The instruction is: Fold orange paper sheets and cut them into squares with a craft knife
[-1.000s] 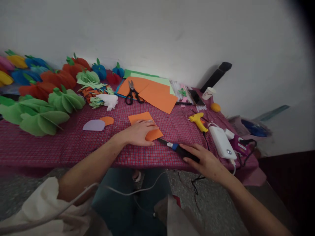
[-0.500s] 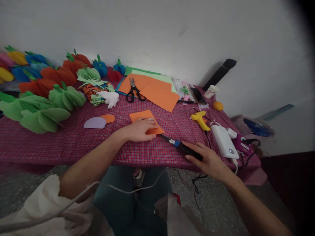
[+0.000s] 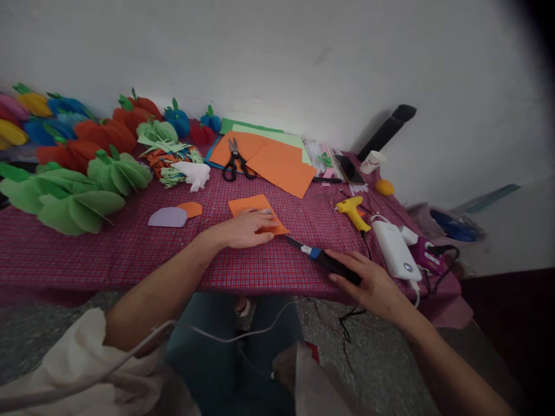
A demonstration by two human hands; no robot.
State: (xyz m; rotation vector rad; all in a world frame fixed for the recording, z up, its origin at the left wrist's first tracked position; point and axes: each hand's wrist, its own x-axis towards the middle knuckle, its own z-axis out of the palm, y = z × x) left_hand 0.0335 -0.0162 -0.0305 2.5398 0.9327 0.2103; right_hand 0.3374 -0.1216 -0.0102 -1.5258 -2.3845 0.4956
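My left hand [image 3: 243, 229] lies flat, fingers stretched out, on a small folded orange paper [image 3: 250, 205] on the red checked tablecloth [image 3: 130, 248]. My right hand [image 3: 370, 283] rests at the table's front edge with its fingers curled over the black handle of a slim tool with a blue collar [image 3: 318, 258], whose tip points toward the orange paper. The tool lies on the cloth.
Black scissors [image 3: 235, 160] lie on large orange sheets [image 3: 277, 164] at the back. Paper pumpkins [image 3: 82, 196] in green, orange and blue fill the left. A yellow glue gun [image 3: 353, 211], white power bank [image 3: 393, 249], phone [image 3: 349, 169] and paper cup [image 3: 372, 162] sit at the right.
My right hand has slid slightly right along the tool's handle and the tool shifted a little away from the orange paper. My left hand stays on the paper.
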